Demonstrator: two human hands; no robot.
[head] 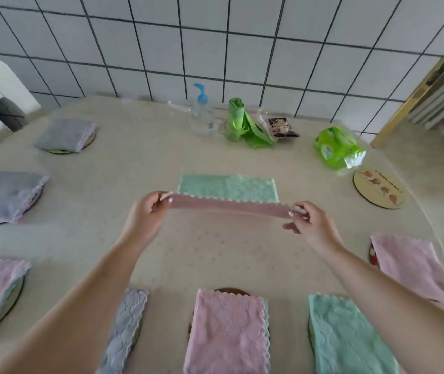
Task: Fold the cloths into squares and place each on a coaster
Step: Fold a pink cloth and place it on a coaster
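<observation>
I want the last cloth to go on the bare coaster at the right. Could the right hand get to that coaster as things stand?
Probably yes. The bare coaster lies just right of the right hand with only open tablecloth between. The hand is busy, though, pinching the pink cloth.

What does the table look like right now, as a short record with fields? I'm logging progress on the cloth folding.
held cloth: pink cloth, stretched between left hand and right hand, pinched at both ends
under it: green cloth flat on the table
bare coaster: one, far right
covered coasters: seven with folded cloths
clutter: pump bottle, green bag roll, tissue pack
</observation>
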